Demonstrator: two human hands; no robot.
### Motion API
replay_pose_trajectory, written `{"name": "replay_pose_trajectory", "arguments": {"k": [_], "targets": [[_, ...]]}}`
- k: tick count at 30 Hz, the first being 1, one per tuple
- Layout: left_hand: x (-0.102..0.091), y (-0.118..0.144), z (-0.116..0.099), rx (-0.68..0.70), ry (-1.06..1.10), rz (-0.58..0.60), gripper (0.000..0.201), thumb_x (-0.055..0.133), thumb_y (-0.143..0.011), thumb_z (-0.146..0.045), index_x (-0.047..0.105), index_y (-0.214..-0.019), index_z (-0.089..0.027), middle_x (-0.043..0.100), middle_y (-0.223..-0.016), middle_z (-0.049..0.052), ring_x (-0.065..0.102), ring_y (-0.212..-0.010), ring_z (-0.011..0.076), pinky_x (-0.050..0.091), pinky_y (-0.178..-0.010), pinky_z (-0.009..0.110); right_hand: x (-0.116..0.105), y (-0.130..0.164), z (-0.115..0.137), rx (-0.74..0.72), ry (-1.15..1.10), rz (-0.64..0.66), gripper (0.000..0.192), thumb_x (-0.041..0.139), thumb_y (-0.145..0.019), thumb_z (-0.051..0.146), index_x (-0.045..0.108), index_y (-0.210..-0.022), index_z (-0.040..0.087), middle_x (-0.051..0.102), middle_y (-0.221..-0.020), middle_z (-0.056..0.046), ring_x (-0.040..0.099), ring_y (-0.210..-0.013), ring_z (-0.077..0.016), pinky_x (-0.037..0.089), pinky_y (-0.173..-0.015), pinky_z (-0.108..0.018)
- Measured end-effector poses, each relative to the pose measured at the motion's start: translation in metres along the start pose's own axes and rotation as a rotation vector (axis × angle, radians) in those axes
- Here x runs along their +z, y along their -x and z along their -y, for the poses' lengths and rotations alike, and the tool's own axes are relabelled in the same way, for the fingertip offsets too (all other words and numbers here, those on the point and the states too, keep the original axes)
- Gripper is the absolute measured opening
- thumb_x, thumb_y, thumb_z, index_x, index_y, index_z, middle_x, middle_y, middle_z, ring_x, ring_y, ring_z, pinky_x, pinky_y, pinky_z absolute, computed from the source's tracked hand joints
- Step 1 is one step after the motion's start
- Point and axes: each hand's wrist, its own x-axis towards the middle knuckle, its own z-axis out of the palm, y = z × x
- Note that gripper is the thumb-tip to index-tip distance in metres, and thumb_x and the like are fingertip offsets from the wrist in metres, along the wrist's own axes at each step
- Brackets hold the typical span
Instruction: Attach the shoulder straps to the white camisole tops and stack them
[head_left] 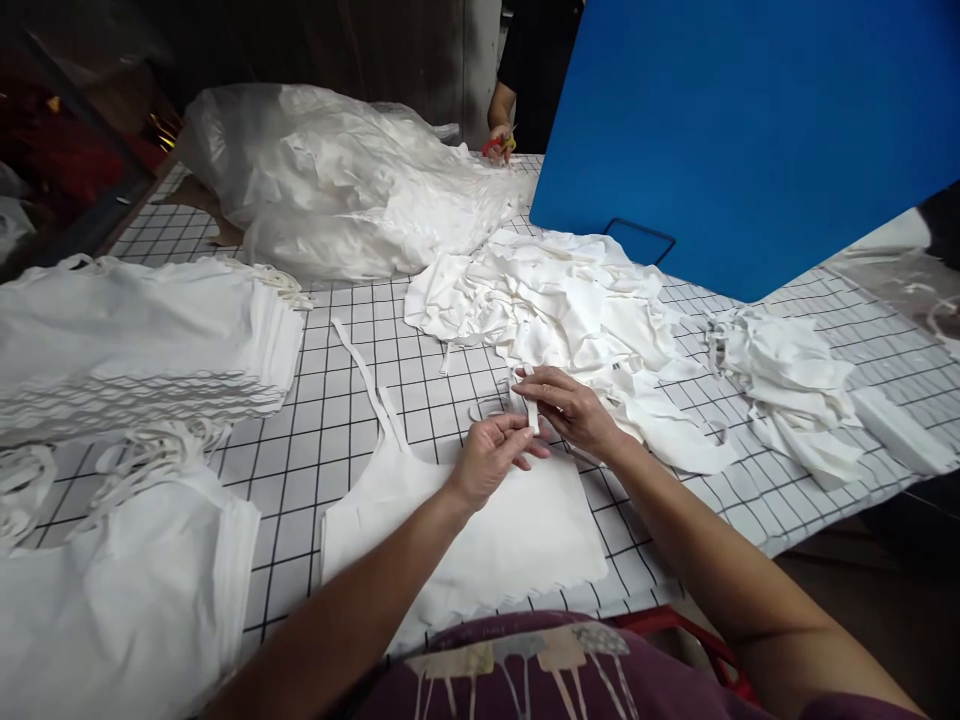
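Note:
A white camisole [480,540] lies flat on the checked cloth in front of me, one thin strap stretching up and away on its left side. Above its right shoulder, my left hand [491,455] pinches a white shoulder strap [532,412] between thumb and fingers. My right hand [570,408] has its fingers bent around the upper part of that same strap. Both hands nearly meet there, and the fingers partly cover the strap. Just beyond them spreads a loose heap of white garments [555,300].
Stacked white camisoles [142,320] and a second stack [135,600] lie at left. Behind is a large clear plastic bag [352,180] of white cloth. A blue panel [750,130] stands at back right, near a smaller white pile [795,385]. Another person's hand [501,140] holds scissors.

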Motion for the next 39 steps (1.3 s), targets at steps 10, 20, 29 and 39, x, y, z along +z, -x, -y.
{"name": "replay_pose_trajectory", "arguments": {"k": [10,20,29,39], "targets": [[-0.003,-0.001,-0.001,-0.058,-0.067,-0.101,0.037,0.072,-0.081,-0.035,0.065,-0.108,-0.011,0.076,-0.086,0.010,0.071,-0.069,0.0149,0.046,-0.054,0.020,-0.002,0.019,-0.001,0.496,-0.242,-0.170,0.027,0.056,-0.096,0.034,0.061,-0.121,0.024,0.057,-0.118,-0.009,0.063,-0.092,-0.0170,0.054,-0.078,-0.033],[-0.007,-0.005,0.005,0.000,-0.228,-0.080,0.049,0.068,-0.084,-0.031,0.056,-0.127,-0.012,0.072,-0.085,0.005,0.072,-0.071,0.0162,0.050,-0.056,0.021,0.007,0.026,0.022,0.820,-0.577,0.065,0.034,0.071,-0.083,0.050,0.062,-0.083,0.017,0.057,-0.073,0.000,0.046,-0.063,-0.0106,0.034,-0.057,-0.025],[-0.013,0.025,-0.015,0.115,-1.103,0.054,0.016,0.065,-0.085,-0.020,0.063,-0.101,-0.017,0.067,-0.097,0.007,0.064,-0.093,0.0237,0.050,-0.084,0.040,0.006,0.031,0.030,0.662,-0.443,0.200,0.026,0.061,-0.092,0.042,0.059,-0.083,0.018,0.054,-0.075,0.000,0.045,-0.067,-0.0119,0.035,-0.060,-0.026],[-0.014,0.041,0.004,0.106,-1.310,-0.036,0.014,0.075,-0.080,-0.024,0.062,-0.077,-0.019,0.065,-0.091,0.004,0.055,-0.097,0.0241,0.038,-0.086,0.041,0.015,0.046,0.043,0.533,-0.290,0.336,0.018,0.050,-0.098,0.032,0.054,-0.088,0.018,0.054,-0.075,0.000,0.045,-0.064,-0.0117,0.037,-0.061,-0.026]]}}
